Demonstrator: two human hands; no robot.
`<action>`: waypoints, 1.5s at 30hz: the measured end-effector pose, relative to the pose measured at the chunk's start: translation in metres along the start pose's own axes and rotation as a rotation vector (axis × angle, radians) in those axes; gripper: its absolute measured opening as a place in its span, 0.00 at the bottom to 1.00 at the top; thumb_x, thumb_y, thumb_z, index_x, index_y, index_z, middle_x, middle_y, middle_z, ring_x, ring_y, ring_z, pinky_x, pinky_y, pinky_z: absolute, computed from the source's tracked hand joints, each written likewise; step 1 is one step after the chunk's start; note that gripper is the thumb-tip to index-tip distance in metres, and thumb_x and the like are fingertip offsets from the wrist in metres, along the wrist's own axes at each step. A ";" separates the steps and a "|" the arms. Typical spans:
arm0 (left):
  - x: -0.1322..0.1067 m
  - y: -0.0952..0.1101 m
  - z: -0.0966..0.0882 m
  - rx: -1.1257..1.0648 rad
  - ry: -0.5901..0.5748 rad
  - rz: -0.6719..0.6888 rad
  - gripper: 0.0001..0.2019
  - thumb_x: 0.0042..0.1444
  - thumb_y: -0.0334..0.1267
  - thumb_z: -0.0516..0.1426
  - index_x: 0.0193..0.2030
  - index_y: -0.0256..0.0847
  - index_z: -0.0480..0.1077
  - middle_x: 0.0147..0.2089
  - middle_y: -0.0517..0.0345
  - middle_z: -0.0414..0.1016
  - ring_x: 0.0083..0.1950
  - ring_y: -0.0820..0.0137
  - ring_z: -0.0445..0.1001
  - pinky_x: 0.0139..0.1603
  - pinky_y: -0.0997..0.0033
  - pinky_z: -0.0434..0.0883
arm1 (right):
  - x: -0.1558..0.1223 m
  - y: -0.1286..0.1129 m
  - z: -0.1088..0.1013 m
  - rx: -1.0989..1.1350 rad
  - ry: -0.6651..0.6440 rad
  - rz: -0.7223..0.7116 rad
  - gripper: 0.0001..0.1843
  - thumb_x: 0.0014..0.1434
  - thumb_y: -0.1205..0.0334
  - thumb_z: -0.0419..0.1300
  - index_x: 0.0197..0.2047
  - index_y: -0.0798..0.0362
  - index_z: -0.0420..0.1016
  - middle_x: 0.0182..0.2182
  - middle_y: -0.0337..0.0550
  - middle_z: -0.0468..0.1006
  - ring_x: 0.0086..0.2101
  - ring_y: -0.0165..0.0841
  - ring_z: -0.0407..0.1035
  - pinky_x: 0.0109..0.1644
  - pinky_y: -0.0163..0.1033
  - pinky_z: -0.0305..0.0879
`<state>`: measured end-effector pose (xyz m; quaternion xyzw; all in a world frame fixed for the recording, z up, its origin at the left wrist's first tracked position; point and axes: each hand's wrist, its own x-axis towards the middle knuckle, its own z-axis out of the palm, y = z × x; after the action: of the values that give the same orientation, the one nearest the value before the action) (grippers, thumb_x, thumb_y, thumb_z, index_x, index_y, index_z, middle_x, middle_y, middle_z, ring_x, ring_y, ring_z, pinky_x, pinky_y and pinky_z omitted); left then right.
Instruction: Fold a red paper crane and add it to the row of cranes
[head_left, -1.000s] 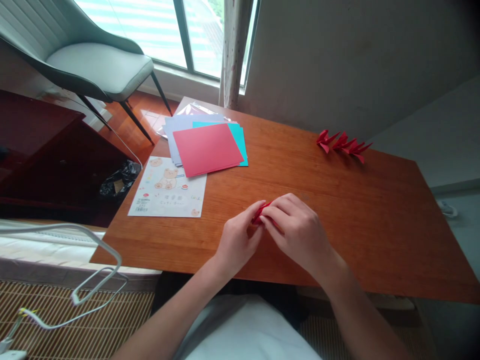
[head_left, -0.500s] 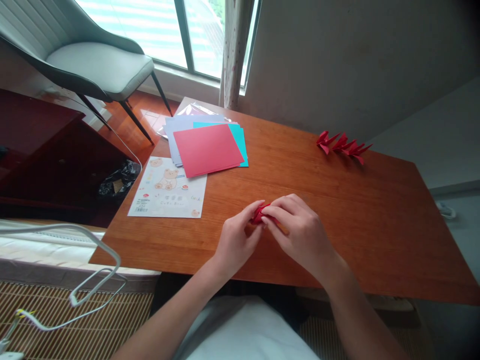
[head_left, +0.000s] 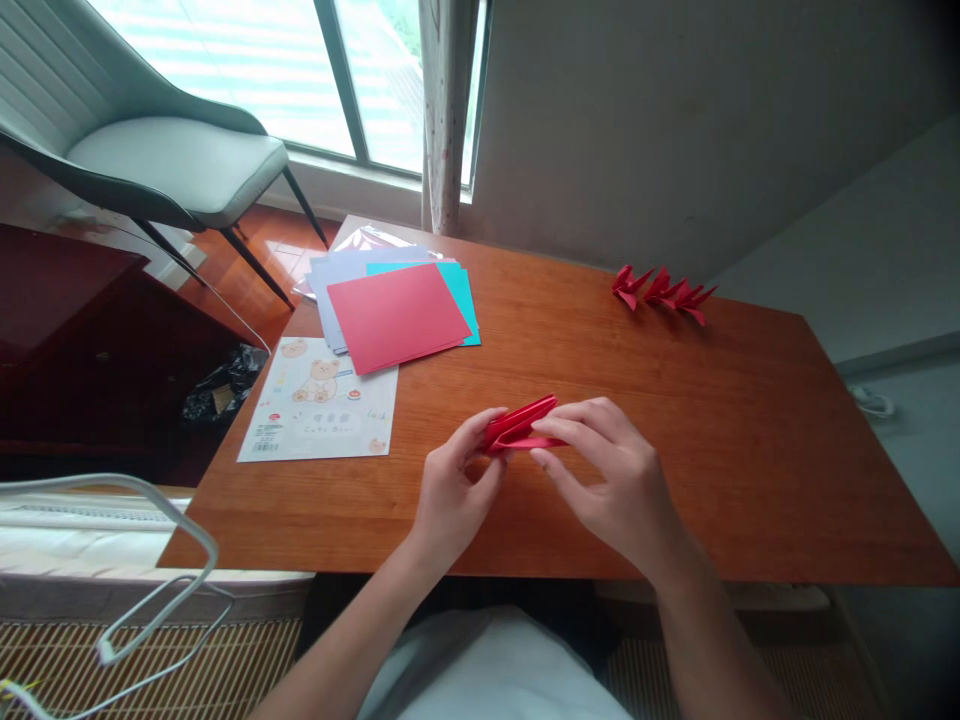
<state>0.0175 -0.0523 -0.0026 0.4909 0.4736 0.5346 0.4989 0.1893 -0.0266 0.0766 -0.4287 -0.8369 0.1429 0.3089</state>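
Paper, red and folded, lies held between both hands.

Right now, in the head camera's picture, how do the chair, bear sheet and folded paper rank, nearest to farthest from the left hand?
From the left hand:
1. Folded paper: in its fingers.
2. Bear sheet: on the table, to the hand's left.
3. Chair: beyond the table, far left.

The brown wooden tabletop carries, far left, a pile of paper sheets (red uppermost) partly covering a shiny wrapper; nearer on the left lies a bear-printed sheet, and red folded figures sit far right.
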 end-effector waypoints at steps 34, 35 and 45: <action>0.007 0.017 -0.005 -0.525 0.009 -0.370 0.23 0.58 0.37 0.66 0.60 0.44 0.70 0.51 0.51 0.81 0.46 0.68 0.81 0.43 0.74 0.78 | -0.003 0.006 0.002 0.331 0.285 0.419 0.07 0.65 0.60 0.62 0.46 0.49 0.78 0.38 0.44 0.83 0.37 0.36 0.79 0.40 0.41 0.77; 0.008 0.018 -0.006 -0.590 0.008 -0.415 0.23 0.58 0.37 0.65 0.60 0.45 0.70 0.51 0.52 0.81 0.43 0.71 0.80 0.42 0.75 0.77 | -0.006 0.009 0.009 0.374 0.265 0.458 0.09 0.64 0.59 0.62 0.47 0.50 0.77 0.38 0.45 0.82 0.37 0.36 0.78 0.39 0.39 0.77; 0.015 0.023 -0.010 -0.878 0.010 -0.623 0.16 0.58 0.32 0.63 0.54 0.42 0.72 0.44 0.58 0.79 0.35 0.80 0.76 0.38 0.83 0.76 | -0.011 -0.016 0.041 0.332 0.318 0.341 0.14 0.65 0.65 0.58 0.53 0.48 0.72 0.34 0.39 0.74 0.32 0.31 0.69 0.35 0.36 0.70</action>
<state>0.0058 -0.0386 0.0200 0.0698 0.3311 0.5115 0.7899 0.1575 -0.0437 0.0490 -0.5237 -0.6589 0.2587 0.4739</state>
